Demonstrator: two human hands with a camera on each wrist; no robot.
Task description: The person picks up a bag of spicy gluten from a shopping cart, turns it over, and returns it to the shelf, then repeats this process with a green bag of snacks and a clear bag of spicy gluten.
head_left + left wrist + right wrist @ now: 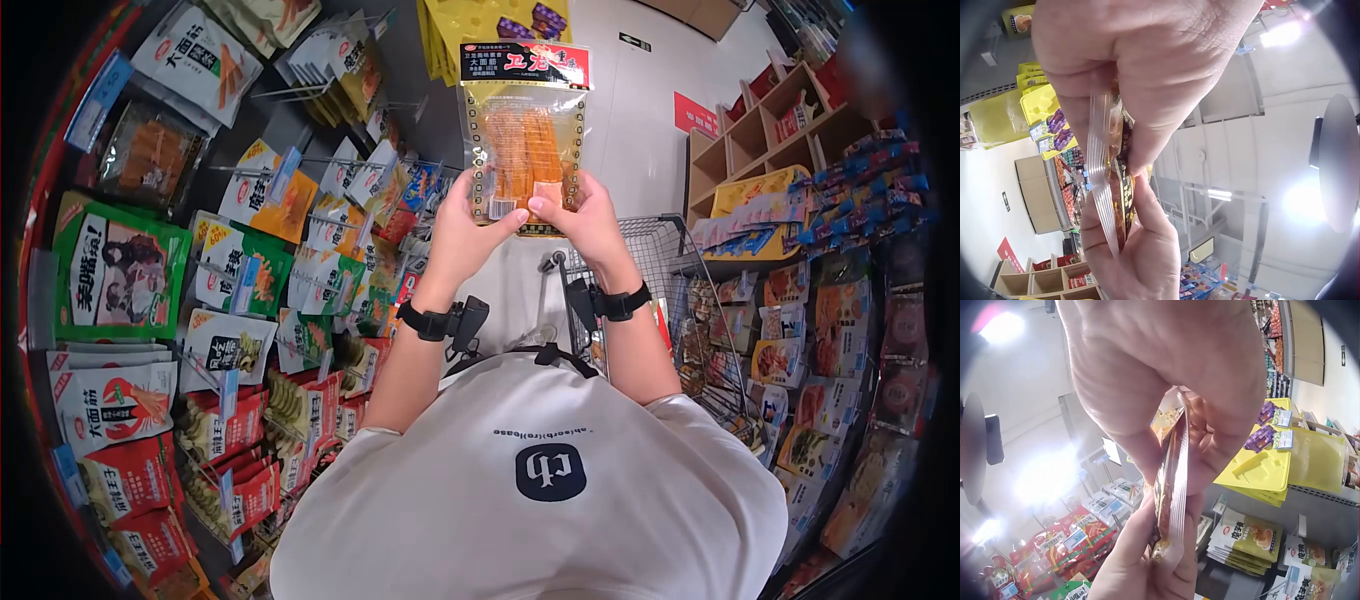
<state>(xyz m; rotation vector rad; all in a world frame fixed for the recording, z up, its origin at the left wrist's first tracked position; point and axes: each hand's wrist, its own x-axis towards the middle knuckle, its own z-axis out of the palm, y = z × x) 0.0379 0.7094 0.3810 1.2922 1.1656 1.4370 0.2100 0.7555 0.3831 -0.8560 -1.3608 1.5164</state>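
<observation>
A clear snack packet (525, 140) with a black and red header and orange strips inside is held up by both hands. My left hand (468, 238) grips its lower left corner, thumb across the front and fingers behind. On the lower right side my right hand (585, 222) pinches it the same way, and the two thumb tips come close together near the barcode. Edge-on, the thin packet (1121, 181) shows between thumb and fingers in the left wrist view. In the right wrist view the sealed edge of the packet (1175, 481) runs between both hands.
Racks of hanging snack packets (240, 270) line the left side. A wire shopping cart (690, 290) stands to the right of the body. Beyond it are a wooden shelf (745, 140) and more hanging packets (790, 350). A yellow display (490, 25) is ahead.
</observation>
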